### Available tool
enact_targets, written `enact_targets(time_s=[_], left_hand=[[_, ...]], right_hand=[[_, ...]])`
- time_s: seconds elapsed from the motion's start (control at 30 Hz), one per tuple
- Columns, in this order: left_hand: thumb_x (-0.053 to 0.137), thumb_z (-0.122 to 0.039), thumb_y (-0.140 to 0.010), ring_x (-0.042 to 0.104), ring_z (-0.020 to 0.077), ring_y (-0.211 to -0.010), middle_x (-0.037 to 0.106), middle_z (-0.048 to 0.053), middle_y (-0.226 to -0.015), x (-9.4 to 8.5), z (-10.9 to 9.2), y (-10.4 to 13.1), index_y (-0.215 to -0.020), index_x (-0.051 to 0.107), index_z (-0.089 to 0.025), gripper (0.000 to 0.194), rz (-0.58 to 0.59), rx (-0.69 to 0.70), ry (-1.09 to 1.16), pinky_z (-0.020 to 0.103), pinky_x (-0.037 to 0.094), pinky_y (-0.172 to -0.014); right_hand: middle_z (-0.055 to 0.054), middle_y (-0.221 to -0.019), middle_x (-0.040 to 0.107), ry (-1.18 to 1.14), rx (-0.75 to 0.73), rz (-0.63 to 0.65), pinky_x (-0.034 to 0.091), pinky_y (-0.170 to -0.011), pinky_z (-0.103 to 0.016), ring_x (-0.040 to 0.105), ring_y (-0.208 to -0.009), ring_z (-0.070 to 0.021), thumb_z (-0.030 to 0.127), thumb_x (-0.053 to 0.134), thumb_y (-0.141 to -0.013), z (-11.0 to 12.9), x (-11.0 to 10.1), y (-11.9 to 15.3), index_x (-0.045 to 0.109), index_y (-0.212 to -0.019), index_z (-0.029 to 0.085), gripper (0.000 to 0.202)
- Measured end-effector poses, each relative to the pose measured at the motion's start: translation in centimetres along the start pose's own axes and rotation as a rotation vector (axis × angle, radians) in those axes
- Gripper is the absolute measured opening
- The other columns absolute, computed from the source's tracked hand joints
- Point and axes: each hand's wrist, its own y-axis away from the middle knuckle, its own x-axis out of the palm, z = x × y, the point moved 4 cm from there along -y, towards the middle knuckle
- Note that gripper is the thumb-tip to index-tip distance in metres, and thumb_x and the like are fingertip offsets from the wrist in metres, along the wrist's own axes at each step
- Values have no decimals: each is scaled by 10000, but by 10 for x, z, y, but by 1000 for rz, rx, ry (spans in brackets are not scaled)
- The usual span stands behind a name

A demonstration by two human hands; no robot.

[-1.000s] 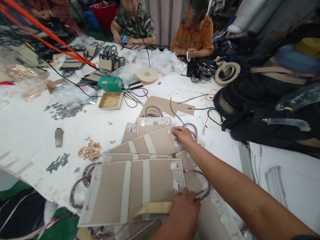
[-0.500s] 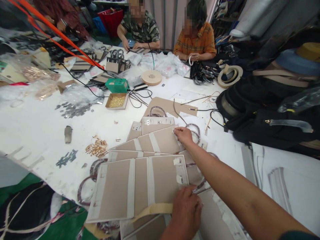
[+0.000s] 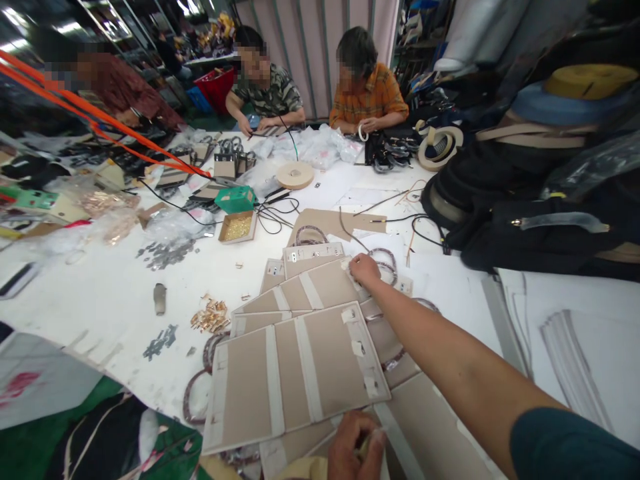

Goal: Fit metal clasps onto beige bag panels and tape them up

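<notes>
Several beige bag panels with white tape strips lie fanned out on the white table [image 3: 100, 293]. My right hand [image 3: 364, 270] reaches forward and rests its fingertips on the upper right corner of a farther panel [image 3: 320, 287]. The nearest panel [image 3: 295, 373] lies in front of me, with small white tabs along its right edge. At the bottom edge of the view my left hand [image 3: 355, 447] pinches a thin beige strip [image 3: 300, 470] just below that panel. Round dark handles [image 3: 197, 393] stick out from under the stack.
A heap of gold fittings [image 3: 210, 319] lies left of the panels, with a box of gold parts [image 3: 237, 227], a green box [image 3: 235, 199] and a tape roll [image 3: 295, 175] farther back. Black bags [image 3: 500, 213] fill the right. Two people [image 3: 367, 100] work across the table.
My left hand has drawn back toward me with the beige strip, off the nearest panel's lower edge. My right hand stays on the farther panel. The view has tilted upward.
</notes>
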Motion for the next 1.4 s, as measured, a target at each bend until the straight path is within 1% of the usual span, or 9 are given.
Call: enact_targets(time_s=[0.17,0.3,0.47,0.6,0.73,0.87,1.13,1.27,1.4], left_hand=[[659,-483,-863,594,168,-694,649,0,-750,-5,-12,9,-882,639,-196,289,24,-258,102,264,470,-673],[702,-350,-818,655,210,-910,717,51,-954,0,-54,-8,-1013,656,-171,268,8,-252,191,300,496,-832],[745,-348,-790,587,138,-710,638,-33,-776,7,-86,-37,-1517,398,-127,836,-78,-200,82,256,463,-730],[705,-419,-827,505,118,-604,546,-77,-651,14,-105,-48,-1463,510,-130,725,-51,-112,-123,239,423,-635],[677,-401,-843,495,123,-575,528,-70,-611,15,-120,-52,-1260,696,-177,473,-20,-27,-309,237,389,-593],[620,-322,-899,615,165,-707,672,-13,-731,12,-126,-55,-1015,778,-229,217,79,106,-450,260,442,-692],[509,-200,-953,601,194,-893,617,53,-893,-5,-130,-88,-837,676,-214,204,19,436,-697,284,453,-777],[474,-214,-982,584,197,-919,600,62,-919,-22,-121,-123,-835,658,-207,236,-85,441,-593,294,450,-796],[504,-281,-985,591,210,-999,620,68,-1000,-34,-84,-144,-864,649,-198,206,-99,327,-309,323,450,-891]], right_hand=[[-37,-775,691,-243,-13,93,480,-525,-217,605,-547,-122,309,528,-926,-3,-26,23,630,-1137,152,282],[-5,-766,679,-331,-129,300,456,-510,-197,587,-553,-106,385,618,-889,-22,-58,95,690,-1067,186,276],[-4,-726,679,-278,-375,782,475,-591,-243,618,-638,-153,425,690,-861,-39,-103,203,753,-1066,211,303],[-30,-949,722,-98,-650,701,470,-702,-259,631,-770,-159,323,719,-851,-32,-135,230,774,-1065,237,237],[-1,-928,738,98,-822,576,434,-754,-261,658,-858,-165,205,667,-873,-17,-153,228,779,-993,274,178],[-19,-907,755,366,-969,547,399,-717,-285,667,-862,-196,227,642,-892,-7,-152,228,767,-976,271,157],[-51,-815,732,682,-1060,457,353,-689,-316,639,-771,-211,252,633,-863,20,-121,211,687,-779,215,106],[-38,-824,728,621,-975,412,350,-680,-289,618,-756,-182,269,593,-906,41,-101,168,688,-783,219,164],[-15,-868,733,361,-803,337,399,-711,-266,623,-790,-170,285,582,-907,67,-87,85,720,-841,225,165]])
